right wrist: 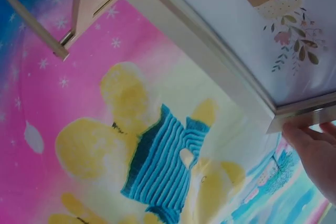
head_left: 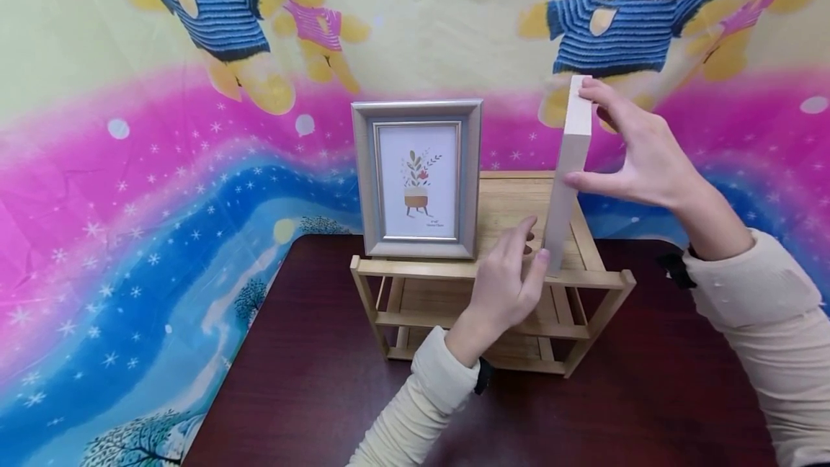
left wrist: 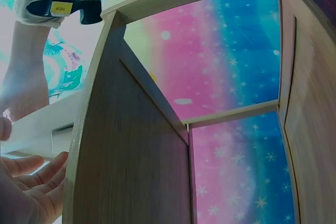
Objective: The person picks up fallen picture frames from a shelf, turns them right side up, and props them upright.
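Note:
My right hand [head_left: 651, 157] grips a pale picture frame [head_left: 563, 200], thumb on its near side and fingers at its top. It stands upright and edge-on in the head view, its lower end over the right part of a wooden shelf rack's top [head_left: 512, 200]. The right wrist view shows its potted-plant print and silvery border. My left hand [head_left: 502, 283] is beside the frame's lower end, fingers extended, thumb tip overlapping the edge. A second picture frame [head_left: 418, 179], grey-silver with a similar plant print, stands on the rack's left side, facing me.
The rack has lower shelves [head_left: 447, 295] and a raised front rail [head_left: 415, 267] along its top. It stands on a dark reddish-brown table [head_left: 292, 380]. Behind hangs a colourful cloth [head_left: 214, 128] printed with bears and snowflakes.

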A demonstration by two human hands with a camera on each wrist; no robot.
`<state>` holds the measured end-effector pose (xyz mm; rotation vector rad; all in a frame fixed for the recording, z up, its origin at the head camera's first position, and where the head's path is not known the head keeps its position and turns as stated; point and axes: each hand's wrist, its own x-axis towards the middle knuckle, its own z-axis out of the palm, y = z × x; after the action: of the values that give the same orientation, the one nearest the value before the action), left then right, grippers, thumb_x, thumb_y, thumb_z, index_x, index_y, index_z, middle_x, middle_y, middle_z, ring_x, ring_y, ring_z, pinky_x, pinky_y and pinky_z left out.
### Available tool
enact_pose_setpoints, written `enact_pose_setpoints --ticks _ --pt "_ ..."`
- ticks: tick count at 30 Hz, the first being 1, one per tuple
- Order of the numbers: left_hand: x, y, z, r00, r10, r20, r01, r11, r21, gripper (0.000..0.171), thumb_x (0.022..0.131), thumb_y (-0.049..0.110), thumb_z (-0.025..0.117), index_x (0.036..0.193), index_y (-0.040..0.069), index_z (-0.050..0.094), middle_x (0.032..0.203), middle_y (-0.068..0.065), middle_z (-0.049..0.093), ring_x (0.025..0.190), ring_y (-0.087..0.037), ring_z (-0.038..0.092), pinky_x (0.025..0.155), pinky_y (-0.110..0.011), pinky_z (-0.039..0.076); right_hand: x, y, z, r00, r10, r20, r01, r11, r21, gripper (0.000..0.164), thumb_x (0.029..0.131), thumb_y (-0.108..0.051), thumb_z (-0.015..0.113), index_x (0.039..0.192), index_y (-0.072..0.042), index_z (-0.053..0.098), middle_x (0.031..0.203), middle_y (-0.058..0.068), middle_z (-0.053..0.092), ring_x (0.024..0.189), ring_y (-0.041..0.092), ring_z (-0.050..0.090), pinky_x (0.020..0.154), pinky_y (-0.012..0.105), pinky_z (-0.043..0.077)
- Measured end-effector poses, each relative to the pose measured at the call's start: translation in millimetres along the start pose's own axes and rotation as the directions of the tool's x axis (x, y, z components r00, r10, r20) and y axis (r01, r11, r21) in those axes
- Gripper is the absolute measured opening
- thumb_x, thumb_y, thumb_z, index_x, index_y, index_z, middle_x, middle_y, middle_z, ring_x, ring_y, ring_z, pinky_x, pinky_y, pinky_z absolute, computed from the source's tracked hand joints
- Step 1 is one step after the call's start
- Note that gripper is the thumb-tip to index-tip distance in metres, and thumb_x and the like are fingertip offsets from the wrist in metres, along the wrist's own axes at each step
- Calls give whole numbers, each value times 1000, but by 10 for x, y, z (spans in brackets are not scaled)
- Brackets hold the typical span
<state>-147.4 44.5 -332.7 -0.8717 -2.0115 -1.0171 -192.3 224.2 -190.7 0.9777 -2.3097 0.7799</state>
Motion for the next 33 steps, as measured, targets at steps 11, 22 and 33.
enact_pose_setpoints --ticks 11,22,33 --pt "179 11 12 996 -69 56 75 991 -107 29 87 6 49 113 -7 54 88 -12 62 72 -13 58 64 -7 42 -19 209 -101 990 -133 36 128 984 123 94 54 -7 86 135 2 38 143 14 33 124 3 37 100 18 30" --pt "336 39 115 982 -175 66 183 972 -146 27 89 9 54 111 -5 58 86 -8 65 68 -6 60 62 -6 43 -11 277 -93 988 -150 31 140 965 221 93 55 -12 87 132 9 38 142 16 33 123 6 40 98 18 32" --pt "375 23 67 992 -130 0 129 988 79 22 84 9 57 102 -1 64 83 -7 66 64 -8 62 57 -7 41 -4 282 -76 990 -135 33 125 968 218 94 55 -11 87 135 2 39 143 13 33 126 18 39 99 21 32"
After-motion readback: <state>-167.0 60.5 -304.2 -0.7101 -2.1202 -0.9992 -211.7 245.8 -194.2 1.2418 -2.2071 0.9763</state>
